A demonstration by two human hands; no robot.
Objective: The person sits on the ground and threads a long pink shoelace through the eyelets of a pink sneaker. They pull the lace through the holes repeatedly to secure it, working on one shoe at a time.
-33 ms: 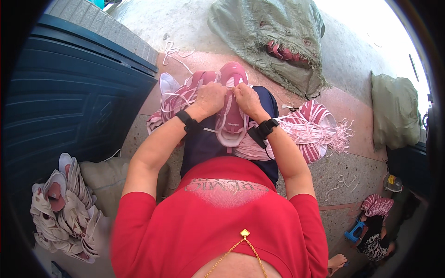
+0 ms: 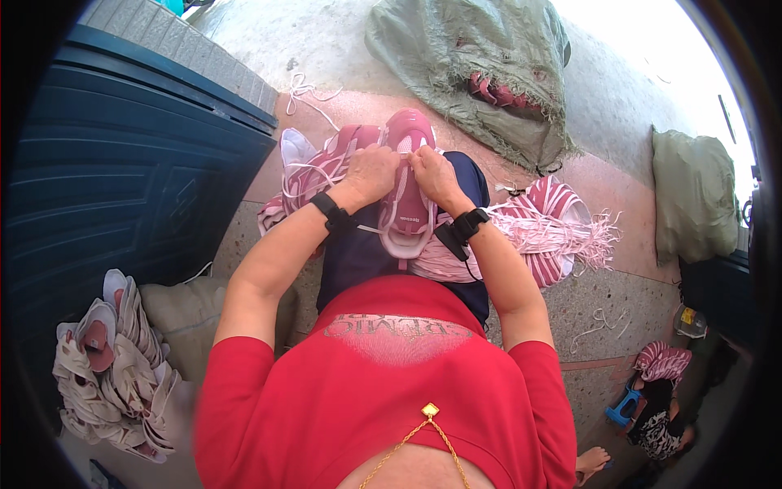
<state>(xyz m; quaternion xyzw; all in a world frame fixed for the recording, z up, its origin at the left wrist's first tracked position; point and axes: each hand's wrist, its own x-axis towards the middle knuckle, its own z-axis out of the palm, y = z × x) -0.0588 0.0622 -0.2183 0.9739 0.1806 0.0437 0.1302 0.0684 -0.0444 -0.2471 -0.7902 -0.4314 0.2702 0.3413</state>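
A pink shoe upper [image 2: 402, 204] lies across my lap, its rounded toe pointing away from me and its tongue toward my belly. Fingers pinched, my left hand [image 2: 371, 173] grips a pale shoelace at the upper's left edge, near the toe end. On the opposite edge my right hand [image 2: 437, 175] pinches the lace too, thumb and forefinger together. The exact lace ends are hidden by my fingers. Left of my left hand sit more pink-and-white uppers [image 2: 314, 175] with loose white laces. Beside my right wrist is a thick bundle of pale pink laces [image 2: 542, 236].
Pink striped uppers [image 2: 544, 196] lie by the lace bundle. Ahead is a torn green woven sack [image 2: 481, 49]; another sack [image 2: 692, 196] stands at right. Cream uppers [image 2: 122, 367] are piled lower left, near a dark blue door [image 2: 138, 155]. Another person [image 2: 660, 428] is at lower right.
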